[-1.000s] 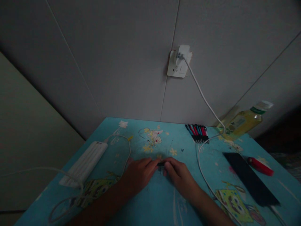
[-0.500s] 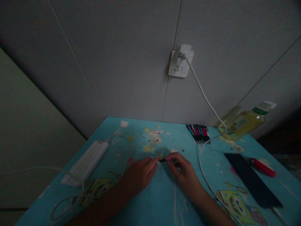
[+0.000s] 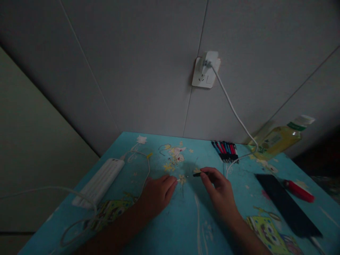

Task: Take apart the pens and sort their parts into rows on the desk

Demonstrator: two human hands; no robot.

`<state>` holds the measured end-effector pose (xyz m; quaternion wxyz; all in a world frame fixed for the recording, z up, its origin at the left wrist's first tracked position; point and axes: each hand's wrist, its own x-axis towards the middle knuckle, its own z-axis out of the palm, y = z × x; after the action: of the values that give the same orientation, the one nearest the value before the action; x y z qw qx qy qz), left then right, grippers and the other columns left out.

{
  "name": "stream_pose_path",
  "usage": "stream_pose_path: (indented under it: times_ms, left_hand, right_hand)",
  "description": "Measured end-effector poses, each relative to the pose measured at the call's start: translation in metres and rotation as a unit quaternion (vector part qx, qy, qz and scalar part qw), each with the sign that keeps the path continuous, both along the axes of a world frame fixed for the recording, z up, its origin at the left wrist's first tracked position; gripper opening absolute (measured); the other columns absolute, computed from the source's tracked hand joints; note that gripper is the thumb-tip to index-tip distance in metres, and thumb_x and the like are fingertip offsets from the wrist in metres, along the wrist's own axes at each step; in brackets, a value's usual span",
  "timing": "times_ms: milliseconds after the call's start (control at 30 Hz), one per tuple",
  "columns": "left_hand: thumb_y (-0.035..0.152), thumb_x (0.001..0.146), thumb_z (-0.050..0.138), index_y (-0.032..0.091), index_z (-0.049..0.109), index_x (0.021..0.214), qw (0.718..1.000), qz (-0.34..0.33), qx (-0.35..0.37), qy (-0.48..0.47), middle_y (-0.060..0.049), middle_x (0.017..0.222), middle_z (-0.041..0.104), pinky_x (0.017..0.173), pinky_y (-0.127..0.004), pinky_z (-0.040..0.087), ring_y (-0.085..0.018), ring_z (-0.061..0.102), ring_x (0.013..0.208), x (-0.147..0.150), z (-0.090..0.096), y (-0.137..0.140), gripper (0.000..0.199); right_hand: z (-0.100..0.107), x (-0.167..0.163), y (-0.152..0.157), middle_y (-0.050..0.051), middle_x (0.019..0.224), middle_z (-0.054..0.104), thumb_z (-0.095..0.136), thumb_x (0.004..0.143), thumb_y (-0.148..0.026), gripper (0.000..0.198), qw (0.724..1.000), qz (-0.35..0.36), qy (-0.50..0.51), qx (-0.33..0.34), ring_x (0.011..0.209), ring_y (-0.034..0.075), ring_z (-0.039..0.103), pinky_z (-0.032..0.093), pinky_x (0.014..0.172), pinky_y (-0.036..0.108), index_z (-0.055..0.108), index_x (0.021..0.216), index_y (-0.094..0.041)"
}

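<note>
My left hand [image 3: 158,193] is closed, its thumb and fingertips pinching a slim pale pen part [image 3: 179,180] whose tip pokes out to the right; the rest is hidden in the fingers. In a pinch too, my right hand [image 3: 219,187] grips a short black pen piece [image 3: 197,174] that points left. A gap separates the two pieces. Within that gap shows a tiny shiny bit [image 3: 187,176], too small to make out. Further back, a row of pens [image 3: 225,151] in black, red and blue lies side by side on the table.
A cartoon-print blue cloth covers the table [image 3: 183,226]. At left lies a white power strip [image 3: 99,182] with looping cords. A charger [image 3: 209,60] in the wall socket trails a white cable [image 3: 231,106]. On the right are a yellow-liquid bottle [image 3: 281,138], a dark flat slab [image 3: 288,205] and a red-handled object [image 3: 299,191].
My hands have drawn apart. The right one moved right and slightly up with the black pen piece, away from the pale part in my left hand, which stayed nearly in place.
</note>
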<state>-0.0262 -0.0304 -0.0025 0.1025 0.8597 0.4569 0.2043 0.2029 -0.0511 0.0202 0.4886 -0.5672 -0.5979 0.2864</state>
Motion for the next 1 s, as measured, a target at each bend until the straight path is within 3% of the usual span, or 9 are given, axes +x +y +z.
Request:
stream_pose_path:
  times_ms: [133, 200, 333, 467, 567, 733, 867, 1000]
  left_hand:
    - [0.031, 0.104, 0.034, 0.021, 0.060, 0.097, 1.000, 0.010, -0.009, -0.017, -0.002, 0.086, 0.066, 0.073, -0.030, 0.040, -0.017, 0.064, 0.078, 0.000, 0.001, 0.000, 0.029]
    - [0.030, 0.104, 0.034, 0.021, 0.060, 0.097, 1.000, 0.013, -0.017, -0.017, -0.002, 0.088, 0.066, 0.073, -0.030, 0.041, -0.017, 0.064, 0.079, 0.000, 0.003, 0.000, 0.029]
    - [0.031, 0.104, 0.034, 0.022, 0.060, 0.099, 1.000, 0.012, -0.020, -0.014, -0.002, 0.088, 0.067, 0.073, -0.030, 0.040, -0.018, 0.065, 0.081, 0.000, 0.004, 0.000, 0.028]
    - [0.031, 0.104, 0.034, 0.022, 0.061, 0.098, 1.000, 0.007, -0.016, -0.003, -0.001, 0.085, 0.067, 0.073, -0.031, 0.040, -0.018, 0.066, 0.079, 0.000, 0.002, -0.001, 0.029]
    - [0.031, 0.104, 0.035, 0.023, 0.062, 0.098, 1.000, 0.008, -0.009, 0.004, -0.001, 0.082, 0.067, 0.071, -0.031, 0.039, -0.018, 0.066, 0.079, 0.001, 0.001, -0.001, 0.029]
    - [0.032, 0.103, 0.034, 0.022, 0.065, 0.100, 1.000, 0.012, -0.001, 0.022, -0.002, 0.082, 0.067, 0.074, -0.028, 0.041, -0.016, 0.065, 0.080, 0.002, 0.002, -0.002, 0.033]
    - [0.032, 0.104, 0.034, 0.024, 0.065, 0.103, 0.999, 0.007, -0.010, 0.053, -0.002, 0.084, 0.067, 0.074, -0.029, 0.041, -0.017, 0.065, 0.083, 0.003, 0.002, -0.002, 0.032]
    - [0.031, 0.104, 0.036, 0.025, 0.064, 0.104, 0.998, -0.002, -0.012, 0.066, -0.001, 0.086, 0.067, 0.074, -0.032, 0.039, -0.018, 0.065, 0.082, 0.003, 0.000, -0.003, 0.029]
  right_hand:
    - [-0.003, 0.003, 0.004, 0.005, 0.090, 0.069, 0.056, 0.095, -0.036, 0.020, 0.996, -0.017, -0.086, 0.032, 0.073, 0.018, 0.061, 0.049, 0.069, 0.030, 0.065, 0.104, -0.021]
    - [-0.008, 0.004, 0.006, 0.007, 0.097, 0.070, 0.053, 0.096, -0.032, 0.022, 0.986, 0.000, -0.162, 0.043, 0.079, 0.020, 0.063, 0.050, 0.075, 0.033, 0.066, 0.110, -0.021]
    - [-0.024, 0.005, 0.008, 0.009, 0.115, 0.067, 0.046, 0.098, -0.022, 0.033, 0.944, 0.023, -0.326, 0.046, 0.103, 0.024, 0.062, 0.047, 0.093, 0.039, 0.059, 0.128, -0.023]
    - [-0.035, 0.003, 0.011, 0.010, 0.106, 0.069, 0.048, 0.098, -0.019, 0.034, 0.893, 0.011, -0.450, 0.020, 0.093, 0.024, 0.064, 0.049, 0.086, 0.037, 0.059, 0.130, -0.022]
    - [-0.036, 0.002, 0.013, 0.011, 0.100, 0.069, 0.050, 0.097, -0.018, 0.029, 0.871, 0.000, -0.491, 0.024, 0.089, 0.024, 0.064, 0.049, 0.083, 0.036, 0.062, 0.123, -0.021]
    - [-0.030, -0.002, 0.012, 0.010, 0.094, 0.066, 0.052, 0.097, -0.023, 0.026, 0.891, -0.027, -0.451, 0.054, 0.087, 0.023, 0.063, 0.050, 0.082, 0.036, 0.065, 0.119, -0.019]
    - [-0.024, -0.009, 0.005, 0.010, 0.103, 0.064, 0.050, 0.099, -0.027, 0.030, 0.927, 0.044, -0.353, 0.120, 0.093, 0.023, 0.062, 0.052, 0.087, 0.038, 0.061, 0.126, -0.021]
    - [-0.022, -0.016, 0.000, 0.010, 0.106, 0.064, 0.051, 0.098, -0.027, 0.028, 0.935, 0.103, -0.313, 0.131, 0.096, 0.023, 0.061, 0.053, 0.089, 0.042, 0.062, 0.124, -0.023]
